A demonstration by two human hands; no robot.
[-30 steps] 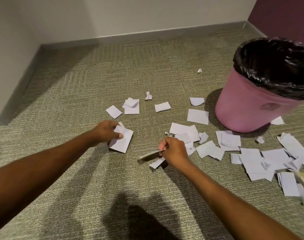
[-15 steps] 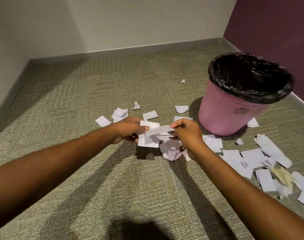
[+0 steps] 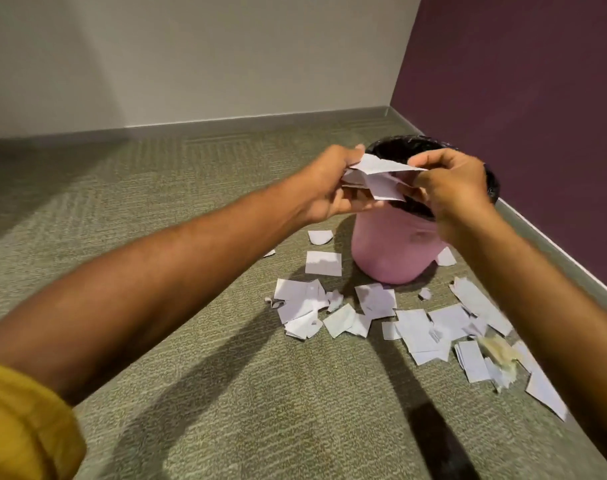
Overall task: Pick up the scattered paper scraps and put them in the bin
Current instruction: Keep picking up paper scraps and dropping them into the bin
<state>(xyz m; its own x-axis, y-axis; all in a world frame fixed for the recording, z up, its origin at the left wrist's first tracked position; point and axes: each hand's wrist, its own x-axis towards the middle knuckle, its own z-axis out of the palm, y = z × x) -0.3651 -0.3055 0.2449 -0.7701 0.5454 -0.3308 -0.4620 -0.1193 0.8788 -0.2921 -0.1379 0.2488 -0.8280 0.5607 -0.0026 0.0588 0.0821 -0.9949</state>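
A bundle of scraps [image 3: 378, 176] is held between both hands in front of and just above the mouth of the pink bin [image 3: 392, 252]. The left hand [image 3: 324, 187] has its grip pinched on the near-left edges of the bundle and the right hand [image 3: 451, 188] has its grip curled around the opposite side, so both are clamped on paper. The pieces look thin, light and floppy; the corners splay out at different angles, which suggests a loose stack that could shed a sheet if either grip eases before the bundle is over the black liner [image 3: 399, 148]. Paper like this probably needs little force but broad contact, pressing several layers together near their overlapping middle, not at a single corner. Many loose scraps [image 3: 416, 327] lie flat on the carpet [image 3: 225, 375] in front of and to the right of the bin, some overlapping. Flat pieces on carpet pile are likely awkward to lift by pinching from above; sliding a fingertip under a raised edge, or gathering overlapping ones into a heap first, looks the easier hold.
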